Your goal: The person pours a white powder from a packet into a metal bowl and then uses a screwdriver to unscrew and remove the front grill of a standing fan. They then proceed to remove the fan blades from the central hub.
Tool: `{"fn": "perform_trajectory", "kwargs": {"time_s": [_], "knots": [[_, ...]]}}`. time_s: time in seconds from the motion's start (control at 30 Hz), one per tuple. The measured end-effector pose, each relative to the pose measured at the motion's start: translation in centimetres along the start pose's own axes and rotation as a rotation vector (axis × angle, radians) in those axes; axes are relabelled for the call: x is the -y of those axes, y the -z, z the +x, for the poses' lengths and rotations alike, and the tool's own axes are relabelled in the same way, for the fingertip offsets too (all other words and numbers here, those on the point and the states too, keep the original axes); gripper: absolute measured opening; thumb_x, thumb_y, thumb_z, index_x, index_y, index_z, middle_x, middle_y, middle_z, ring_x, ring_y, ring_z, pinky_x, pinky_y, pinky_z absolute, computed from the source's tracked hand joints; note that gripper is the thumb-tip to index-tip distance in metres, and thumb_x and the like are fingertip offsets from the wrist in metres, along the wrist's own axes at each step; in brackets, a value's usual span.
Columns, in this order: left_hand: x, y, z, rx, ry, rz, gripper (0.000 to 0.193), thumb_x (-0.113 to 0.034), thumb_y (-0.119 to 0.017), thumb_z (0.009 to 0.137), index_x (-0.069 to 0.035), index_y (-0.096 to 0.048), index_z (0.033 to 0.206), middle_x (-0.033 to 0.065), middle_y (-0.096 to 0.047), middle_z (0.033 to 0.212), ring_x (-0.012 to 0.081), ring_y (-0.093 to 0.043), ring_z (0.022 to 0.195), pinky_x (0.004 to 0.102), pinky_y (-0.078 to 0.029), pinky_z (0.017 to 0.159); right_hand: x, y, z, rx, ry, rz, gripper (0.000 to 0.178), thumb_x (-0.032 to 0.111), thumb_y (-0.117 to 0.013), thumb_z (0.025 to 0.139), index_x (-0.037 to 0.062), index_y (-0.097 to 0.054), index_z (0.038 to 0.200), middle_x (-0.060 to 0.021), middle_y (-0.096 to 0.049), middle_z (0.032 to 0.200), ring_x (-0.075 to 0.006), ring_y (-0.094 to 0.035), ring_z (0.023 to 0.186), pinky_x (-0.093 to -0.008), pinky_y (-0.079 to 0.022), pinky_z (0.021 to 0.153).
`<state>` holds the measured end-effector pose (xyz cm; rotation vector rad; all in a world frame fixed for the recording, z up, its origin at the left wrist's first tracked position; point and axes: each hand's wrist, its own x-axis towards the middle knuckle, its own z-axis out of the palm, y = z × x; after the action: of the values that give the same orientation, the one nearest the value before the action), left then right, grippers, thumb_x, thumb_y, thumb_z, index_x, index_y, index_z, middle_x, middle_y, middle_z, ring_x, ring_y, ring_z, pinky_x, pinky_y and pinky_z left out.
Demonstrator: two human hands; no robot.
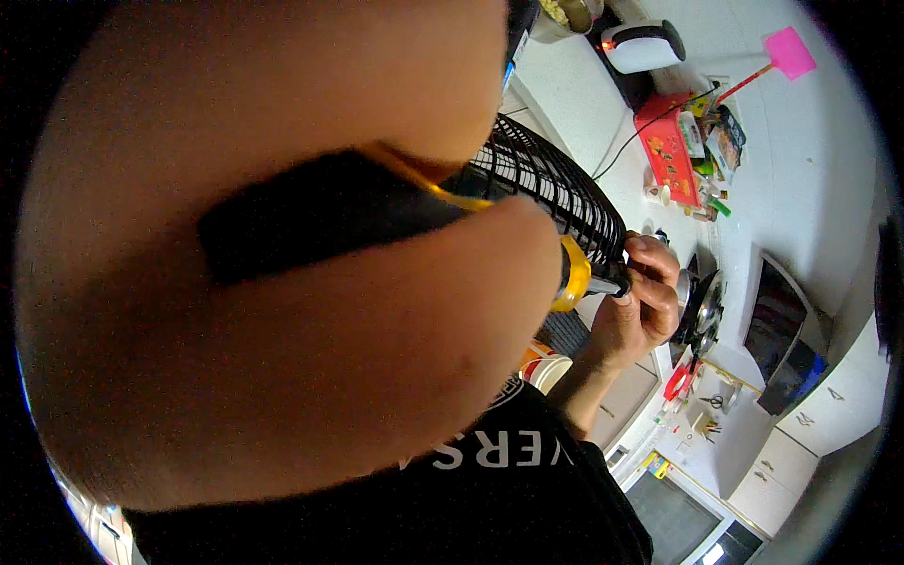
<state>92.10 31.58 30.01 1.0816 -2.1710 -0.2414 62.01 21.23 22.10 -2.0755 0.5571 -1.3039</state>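
My left hand (pixel 377 367) fills much of the view, very close and blurred, closed round a screwdriver (pixel 574 273) with a black and yellow handle. The metal shaft points right, its tip at the rim of a black wire fan guard (pixel 574 193). My right hand (pixel 650 297) comes up from the lower right and pinches the guard's edge beside the screwdriver tip. Its fingers cover the small dark part there. My left hand hides the near side of the guard.
Along the white counter (pixel 574 94) stand a black-and-white kettle (pixel 645 47), a pot (pixel 560 21) and a red box (pixel 669 151) beside packets and bottles. A pink fly swatter (pixel 789 54) hangs on the wall. Pans (pixel 706 306) and scissors (pixel 713 402) lie farther right. An orange-and-white bucket (pixel 546 369) is below.
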Motion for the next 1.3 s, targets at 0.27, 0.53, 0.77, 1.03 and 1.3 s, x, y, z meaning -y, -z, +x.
{"fn": "perform_trajectory", "kwargs": {"time_s": [0.27,0.53,0.77,1.03,1.3], "knots": [[0.8,0.3,0.1,0.006,0.003,-0.037,0.039,-0.019,-0.070,0.064,0.004,-0.060,0.093,0.0135,-0.056,0.069,0.0178,-0.052,0.049,0.0260,-0.038,0.040,0.0,0.0,0.0,0.004,0.015,-0.004,0.019,0.015,-0.070,0.070,0.0005,-0.057,0.074,-0.0165,-0.060,0.087,-0.0287,-0.055,0.083,-0.0442,-0.044,0.079],[1.1,0.0,1.2,0.008,0.104,-0.197,0.033,-0.016,-0.069,0.063,0.002,-0.062,0.090,0.0121,-0.056,0.070,0.0164,-0.051,0.048,0.0235,-0.038,0.039,0.1,0.3,-0.1,-0.001,-0.007,-0.027,0.020,0.015,-0.070,0.070,0.0008,-0.057,0.074,-0.0156,-0.060,0.087,-0.0283,-0.056,0.083,-0.0439,-0.044,0.079],[-0.1,-0.4,0.5,-0.025,0.059,-0.061,0.032,-0.016,-0.069,0.063,0.001,-0.062,0.090,0.0120,-0.056,0.070,0.0164,-0.051,0.048,0.0233,-0.038,0.039,-0.2,-0.1,0.1,0.000,0.013,-0.002,0.021,0.017,-0.070,0.070,0.0013,-0.057,0.076,-0.0153,-0.059,0.087,-0.0289,-0.055,0.084,-0.0444,-0.044,0.079],[-0.3,-0.7,0.1,-0.060,0.033,0.011,0.031,-0.015,-0.069,0.064,0.001,-0.062,0.090,0.0118,-0.055,0.070,0.0163,-0.051,0.048,0.0231,-0.038,0.039,-0.2,-0.2,-0.2,-0.027,0.000,-0.009,0.021,0.016,-0.070,0.070,0.0020,-0.056,0.076,-0.0157,-0.058,0.087,-0.0285,-0.055,0.084,-0.0444,-0.043,0.079],[-0.9,-0.9,-0.2,-0.090,0.049,0.063,0.030,-0.015,-0.069,0.064,0.000,-0.062,0.090,0.0117,-0.055,0.070,0.0162,-0.051,0.048,0.0229,-0.038,0.039,-0.2,-0.2,0.0,-0.015,-0.013,0.019,0.020,0.015,-0.070,0.070,0.0018,-0.056,0.075,-0.0164,-0.058,0.088,-0.0285,-0.055,0.085,-0.0441,-0.043,0.080]]}}
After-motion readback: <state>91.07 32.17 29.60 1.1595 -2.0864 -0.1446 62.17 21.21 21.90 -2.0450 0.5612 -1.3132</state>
